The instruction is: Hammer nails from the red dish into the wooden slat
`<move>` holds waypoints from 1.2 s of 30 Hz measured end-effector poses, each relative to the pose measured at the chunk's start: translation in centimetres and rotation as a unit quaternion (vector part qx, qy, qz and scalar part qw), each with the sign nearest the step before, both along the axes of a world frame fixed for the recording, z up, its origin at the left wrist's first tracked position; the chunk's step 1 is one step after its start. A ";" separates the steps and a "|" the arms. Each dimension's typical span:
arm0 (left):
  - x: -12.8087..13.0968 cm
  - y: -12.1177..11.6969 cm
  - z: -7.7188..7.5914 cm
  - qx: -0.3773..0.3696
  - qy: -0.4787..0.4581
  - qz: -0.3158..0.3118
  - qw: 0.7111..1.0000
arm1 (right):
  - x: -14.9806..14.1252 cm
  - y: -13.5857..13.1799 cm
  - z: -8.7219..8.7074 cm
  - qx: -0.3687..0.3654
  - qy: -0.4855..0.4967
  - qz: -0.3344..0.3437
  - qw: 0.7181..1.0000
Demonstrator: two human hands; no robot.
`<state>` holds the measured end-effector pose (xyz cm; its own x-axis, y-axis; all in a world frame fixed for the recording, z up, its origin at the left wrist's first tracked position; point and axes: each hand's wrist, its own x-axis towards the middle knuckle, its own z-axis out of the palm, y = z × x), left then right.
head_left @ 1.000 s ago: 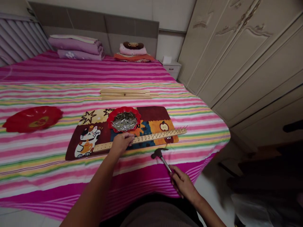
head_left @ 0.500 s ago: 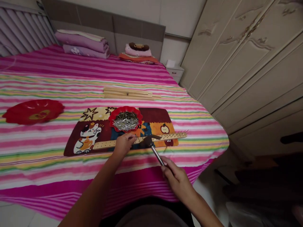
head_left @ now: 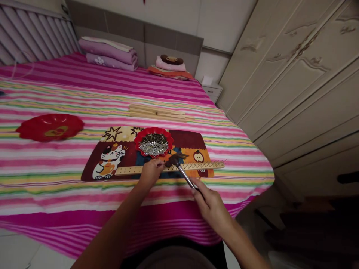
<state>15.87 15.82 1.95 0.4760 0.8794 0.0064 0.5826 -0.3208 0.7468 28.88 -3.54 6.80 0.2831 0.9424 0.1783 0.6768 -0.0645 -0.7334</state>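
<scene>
My right hand (head_left: 211,205) is wrapped round the metal handle of a claw hammer (head_left: 185,175). The hammer's dark head, slightly blurred, is just above a narrow wooden strip (head_left: 129,170). Beside that head, the fingertips of my left hand (head_left: 153,173) pinch a nail on the strip, mostly hidden by the fingers. Slanting nails (head_left: 210,164) stand in rows along the strip's right part, while its left part shows small dark holes. Behind my left hand, a red scalloped bowl (head_left: 137,144) holds many loose nails (head_left: 154,144). Strip and bowl lie on a patterned mat (head_left: 185,140).
The mat lies on a bed with a striped sheet (head_left: 56,164). A red tray (head_left: 50,127) is at left, and several wooden strips (head_left: 157,112) lie behind the bowl. Folded bedding (head_left: 112,54) is by the headboard. A wardrobe (head_left: 280,74) stands at right.
The view has shifted a little, so the bed and mat appear farther right. The hammer head is now closer to my left fingertips. Both hands keep their grips.
</scene>
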 end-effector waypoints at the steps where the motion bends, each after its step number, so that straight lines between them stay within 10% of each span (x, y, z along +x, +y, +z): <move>1: 0.0 -0.1 0.1 0.002 -0.003 -0.001 1.000 | 0.1 -1.0 -0.4 -0.010 0.021 -0.004 1.000; 14: 0.8 4.4 3.2 0.180 0.148 0.010 0.972 | 2.2 -7.0 -12.1 -0.088 0.184 -0.121 0.972; 21: 2.8 6.3 3.4 0.163 0.246 -0.011 0.955 | 2.0 -6.8 -12.0 -0.090 0.220 -0.125 0.963; 28: 0.9 7.5 4.0 0.036 -0.005 0.055 0.998 | 2.0 -6.6 -12.4 -0.105 0.257 -0.153 0.949; 36: -0.6 5.3 4.3 -0.177 -0.255 0.051 0.949 | 1.6 -6.4 -11.5 -0.102 0.302 -0.146 0.936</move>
